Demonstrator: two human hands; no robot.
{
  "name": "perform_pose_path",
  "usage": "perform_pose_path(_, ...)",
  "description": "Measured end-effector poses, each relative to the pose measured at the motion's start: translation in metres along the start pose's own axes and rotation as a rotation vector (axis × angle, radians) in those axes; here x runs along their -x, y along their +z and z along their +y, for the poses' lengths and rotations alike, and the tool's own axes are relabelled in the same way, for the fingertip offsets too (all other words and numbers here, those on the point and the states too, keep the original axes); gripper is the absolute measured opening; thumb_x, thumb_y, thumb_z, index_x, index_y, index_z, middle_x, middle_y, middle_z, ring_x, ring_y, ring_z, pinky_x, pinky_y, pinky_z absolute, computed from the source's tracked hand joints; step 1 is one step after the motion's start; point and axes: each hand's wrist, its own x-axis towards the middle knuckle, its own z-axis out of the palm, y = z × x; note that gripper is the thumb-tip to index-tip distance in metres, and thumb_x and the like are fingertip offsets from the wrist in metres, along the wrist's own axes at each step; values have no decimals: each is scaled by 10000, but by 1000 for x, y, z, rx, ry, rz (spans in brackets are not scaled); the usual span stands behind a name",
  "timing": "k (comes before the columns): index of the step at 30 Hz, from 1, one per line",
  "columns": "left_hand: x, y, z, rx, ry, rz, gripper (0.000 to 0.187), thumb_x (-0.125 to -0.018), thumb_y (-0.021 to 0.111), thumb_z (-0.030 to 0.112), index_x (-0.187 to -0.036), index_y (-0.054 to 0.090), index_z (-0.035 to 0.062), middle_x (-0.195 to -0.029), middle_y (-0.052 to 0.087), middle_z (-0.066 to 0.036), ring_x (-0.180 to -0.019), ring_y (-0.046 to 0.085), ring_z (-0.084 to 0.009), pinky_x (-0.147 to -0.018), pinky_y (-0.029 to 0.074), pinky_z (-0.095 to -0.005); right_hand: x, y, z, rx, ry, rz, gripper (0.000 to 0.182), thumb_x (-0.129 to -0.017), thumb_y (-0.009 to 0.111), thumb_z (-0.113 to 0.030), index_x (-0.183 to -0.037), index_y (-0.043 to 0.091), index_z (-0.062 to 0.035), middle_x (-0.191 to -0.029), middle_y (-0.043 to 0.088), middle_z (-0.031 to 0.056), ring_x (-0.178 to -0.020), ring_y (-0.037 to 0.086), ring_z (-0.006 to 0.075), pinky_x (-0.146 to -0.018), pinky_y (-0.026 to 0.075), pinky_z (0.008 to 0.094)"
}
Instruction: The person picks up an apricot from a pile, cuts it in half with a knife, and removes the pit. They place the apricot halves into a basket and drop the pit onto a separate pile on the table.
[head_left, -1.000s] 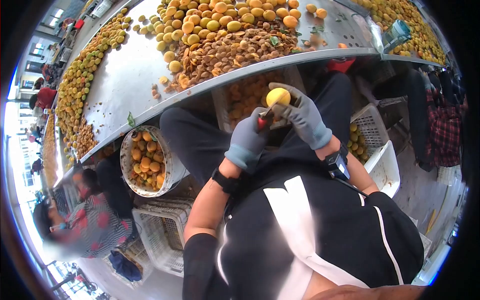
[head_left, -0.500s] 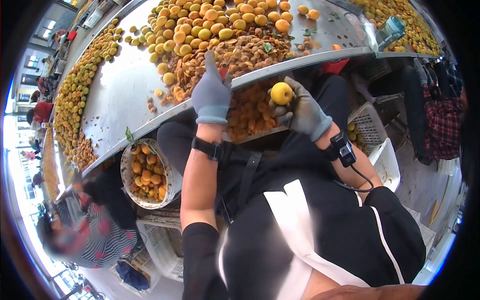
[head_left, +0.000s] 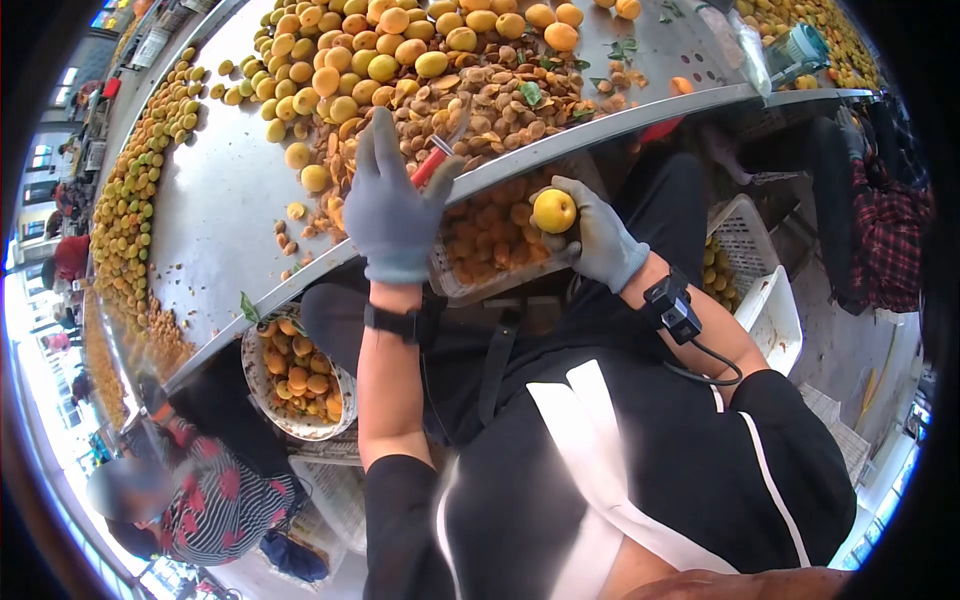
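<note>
My left hand (head_left: 392, 205), in a grey glove, is over the table's front edge with two fingers stretched out. Between its thumb and palm it keeps a small knife (head_left: 432, 163) with a red handle, the thin metal blade pointing up and away. My right hand (head_left: 600, 232), gloved too, is closed around a whole yellow apricot (head_left: 554, 211) held above my lap. Beyond my left hand lies a heap of pits and split apricot pieces (head_left: 500, 115), with a pile of whole apricots (head_left: 345, 60) behind it. Below my hands is a crate of apricot halves (head_left: 490, 245).
The metal table (head_left: 215, 255) has a raised front edge. A white bucket of apricots (head_left: 300, 375) stands at my left knee, a white crate (head_left: 745, 235) at my right. A clear bottle (head_left: 797, 52) lies on the table. Co-workers sit on both sides, one in a striped top (head_left: 225, 500).
My left hand has moved left and its fingers have spread, so the red-handled knife shows more. My right hand has shifted slightly left and down with the apricot. The head view has turned slightly.
</note>
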Motion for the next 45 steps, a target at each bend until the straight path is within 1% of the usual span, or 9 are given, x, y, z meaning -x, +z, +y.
perform_pose_path(10, 37, -33, 51, 356, 370, -328, 730, -655, 736, 565, -1138, 573, 43, -1058, 602, -123, -889, 619, -305, -718, 507, -386, 21, 49, 16, -8, 3, -150, 338, -999, 403, -338, -1172, 520, -72, -1036, 614, 61, -925, 620, 151, -828, 529, 313)
perform_pose_path(12, 33, -40, 53, 317, 433, -349, 674, -656, 726, 567, -1057, 584, 44, -1035, 601, -115, -876, 614, -297, -721, 495, -391, 31, 49, 16, 368, -320, -340, 381, -1023, 355, -365, -1236, 491, -81, -1136, 581, 49, -1023, 593, 132, -888, 515, 293)
perform_pose_path(25, 24, -73, 71, 293, 458, -541, 653, -647, 629, 697, -861, 605, 81, -836, 570, -79, -820, 591, -259, -705, 453, -383, 55, 42, 19, -43, -4, -470, 426, -1032, 301, -410, -1254, 471, -89, -1142, 567, 53, -1033, 584, 121, -897, 510, 280)
perform_pose_path(28, 27, -72, 79, 368, 566, -326, 654, -642, 631, 695, -849, 619, 75, -851, 575, -90, -862, 586, -280, -768, 454, -404, 72, 44, 14, 12, -81, -466, 350, -974, 491, -302, -1246, 470, -83, -1155, 568, 61, -1050, 584, 145, -911, 500, 292)
perform_pose_path(30, 21, -81, 86, 298, 626, -251, 648, -636, 634, 685, -846, 631, 71, -859, 577, -98, -893, 575, -302, -827, 444, -425, 82, 40, 7, 704, -578, -542, 468, -809, 698, -158, -1219, 486, -81, -1160, 576, 57, -1039, 593, 158, -912, 497, 305)
perform_pose_path(33, 18, -89, 95, 280, 675, -211, 632, -639, 629, 671, -847, 635, 75, -849, 570, -94, -891, 568, -295, -853, 441, -430, 99, 42, -10, 1111, -710, -569, 621, -665, 781, -54, -1216, 495, -77, -1180, 574, 58, -1060, 583, 169, -931, 485, 311)
perform_pose_path(37, 24, -97, 106, 180, 707, -276, 622, -592, 691, 636, -812, 609, 60, -864, 589, -91, -897, 607, -278, -806, 471, -410, 106, 34, -10, 1235, -768, -609, 609, -692, 767, -63, -1238, 496, -65, -1203, 570, 74, -1098, 558, 160, -958, 469, 312)
perform_pose_path(42, 19, -82, 102, 121, 693, -146, 491, -749, 600, 557, -796, 623, 69, -743, 549, -69, -714, 551, -250, -753, 434, -388, 85, 25, 6, 481, -479, -475, 534, -748, 712, -90, -1240, 511, -42, -1208, 575, 114, -1129, 554, 192, -967, 454, 329)
perform_pose_path(45, 19, -85, 104, 132, 754, -138, 426, -765, 597, 493, -752, 622, 68, -704, 539, -74, -673, 547, -241, -763, 453, -394, 86, 21, 13, 788, -773, -439, 481, -770, 680, -120, -1218, 528, -33, -1174, 591, 133, -1109, 577, 232, -951, 463, 336)
